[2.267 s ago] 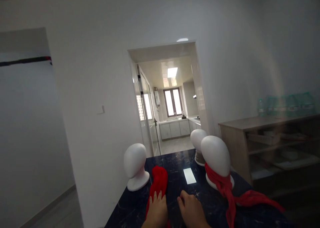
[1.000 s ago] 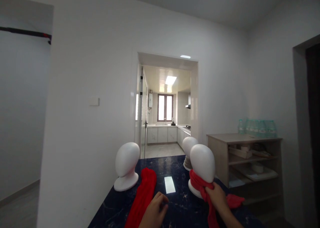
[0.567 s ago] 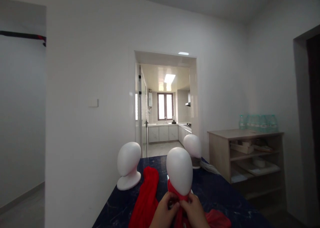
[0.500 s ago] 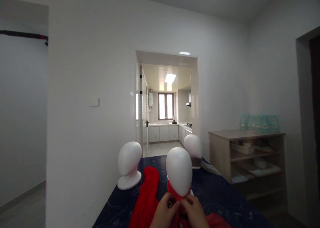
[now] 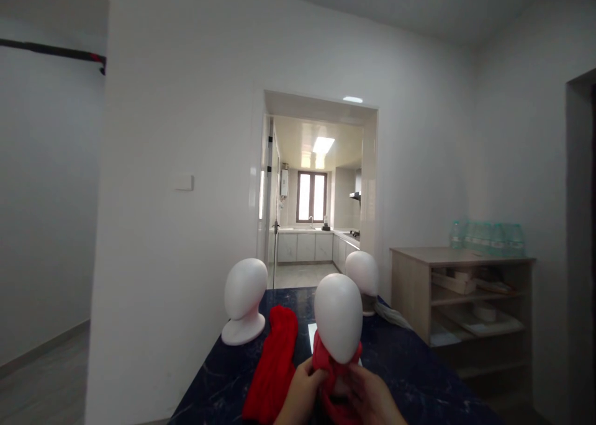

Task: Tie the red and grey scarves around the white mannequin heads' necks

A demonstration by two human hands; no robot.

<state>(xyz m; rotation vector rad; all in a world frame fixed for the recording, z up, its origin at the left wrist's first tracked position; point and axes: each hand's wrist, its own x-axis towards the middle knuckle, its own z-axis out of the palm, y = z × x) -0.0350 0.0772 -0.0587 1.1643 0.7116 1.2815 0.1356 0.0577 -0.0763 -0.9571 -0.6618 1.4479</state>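
A white mannequin head [image 5: 338, 316] stands in front of me at the near part of the table. Around its neck, below the chin, is a red scarf [image 5: 336, 384]. My left hand [image 5: 305, 388] has its thumb and fingers closed on the scarf at the left of the neck. On the right side my right hand [image 5: 372, 395] grips the scarf, its fingers partly blurred against the cloth. A second red cloth [image 5: 274, 363], gathered lengthwise, lies on the table left of my left hand, touching neither hand.
On the dark blue marbled table [image 5: 414, 375] stand a bare white mannequin head [image 5: 246, 295] at left and another [image 5: 362, 273] behind, with dark cloth at its neck. Grey cloth [image 5: 391, 314] lies beside that one. A wooden shelf unit [image 5: 410, 288] with bottles [image 5: 493, 239] stands right.
My hands have moved apart from under the chin to either side of the neck. The scarf sits fuller around it. Red cloth at the lower right no longer shows. The view has shifted slightly.
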